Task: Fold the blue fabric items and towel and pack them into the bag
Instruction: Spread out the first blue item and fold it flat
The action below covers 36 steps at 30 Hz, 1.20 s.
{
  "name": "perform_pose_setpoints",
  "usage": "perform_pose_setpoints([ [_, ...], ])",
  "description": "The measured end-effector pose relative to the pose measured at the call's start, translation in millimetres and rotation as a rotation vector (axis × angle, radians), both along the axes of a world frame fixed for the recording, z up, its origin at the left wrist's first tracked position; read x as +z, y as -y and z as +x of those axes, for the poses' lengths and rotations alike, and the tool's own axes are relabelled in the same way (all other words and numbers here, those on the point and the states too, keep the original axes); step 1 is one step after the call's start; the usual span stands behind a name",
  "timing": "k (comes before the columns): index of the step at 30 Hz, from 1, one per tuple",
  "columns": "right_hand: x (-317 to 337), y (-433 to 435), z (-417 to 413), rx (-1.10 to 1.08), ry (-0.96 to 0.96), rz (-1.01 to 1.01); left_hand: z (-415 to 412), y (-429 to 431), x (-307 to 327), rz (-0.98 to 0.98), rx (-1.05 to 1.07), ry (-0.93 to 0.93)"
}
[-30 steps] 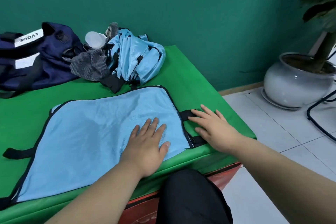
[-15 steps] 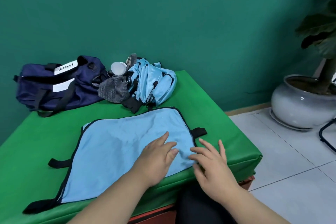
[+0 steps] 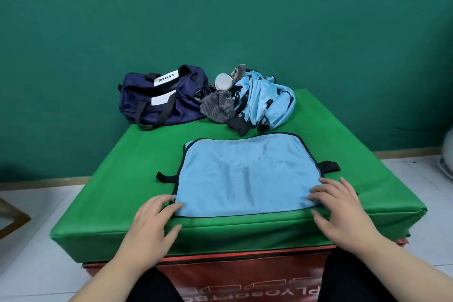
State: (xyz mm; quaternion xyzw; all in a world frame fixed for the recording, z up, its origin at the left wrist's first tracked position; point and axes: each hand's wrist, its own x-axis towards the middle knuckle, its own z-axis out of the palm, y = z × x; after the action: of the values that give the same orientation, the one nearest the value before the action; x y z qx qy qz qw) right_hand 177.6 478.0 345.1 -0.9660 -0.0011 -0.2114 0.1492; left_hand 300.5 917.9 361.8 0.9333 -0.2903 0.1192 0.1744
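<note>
Blue fabric (image 3: 245,174) lies flat on the counter (image 3: 117,193), bag (image 3: 161,98) behind. Left hand (image 3: 157,218) and right hand (image 3: 340,206) rest spread on its near corners, gripping nothing, probably squaring it for folding.

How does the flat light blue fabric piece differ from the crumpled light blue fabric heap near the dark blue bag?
The flat light blue fabric piece lies smooth; the crumpled light blue fabric heap is bunched and stands higher. The flat piece lies near, with the left hand and right hand on its front corners; the heap lies at the back, untouched. Both are light blue with black trim.
</note>
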Motion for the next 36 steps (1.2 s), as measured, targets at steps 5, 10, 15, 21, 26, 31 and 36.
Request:
perform_pose_setpoints([
  [5, 1.4, 12.9, -7.5, -0.021, 0.039, -0.053, -0.9, -11.7, -11.6, -0.03, 0.104, 0.058],
  [10, 5.6, 16.1, -6.6, -0.087, 0.054, -0.004, 8.2, -5.9, -15.9, -0.036, 0.12, 0.03],
  [15, 3.4, 27.5, -4.3, -0.138, 0.019, 0.078, 12.4, -7.0, -15.3, -0.082, 0.147, -0.017],
  [21, 0.5, 33.5, 1.3, -0.138, -0.031, 0.12, 12.3, -3.6, -10.1, -0.141, 0.179, -0.1],
  [26, -0.5, 35.5, 3.1, -0.16, -0.032, 0.183, 14.4, -3.4, -10.0, -0.166, 0.188, -0.107],
  [31, 11.5, 28.4, 0.1, -0.197, -0.046, 0.314, 15.1, -3.3, -8.9, -0.175, 0.2, -0.112],
  [36, 13.9, 34.7, 1.2, -0.209, -0.106, 0.429, 14.4, -0.3, -7.9, -0.232, 0.222, -0.111],
])
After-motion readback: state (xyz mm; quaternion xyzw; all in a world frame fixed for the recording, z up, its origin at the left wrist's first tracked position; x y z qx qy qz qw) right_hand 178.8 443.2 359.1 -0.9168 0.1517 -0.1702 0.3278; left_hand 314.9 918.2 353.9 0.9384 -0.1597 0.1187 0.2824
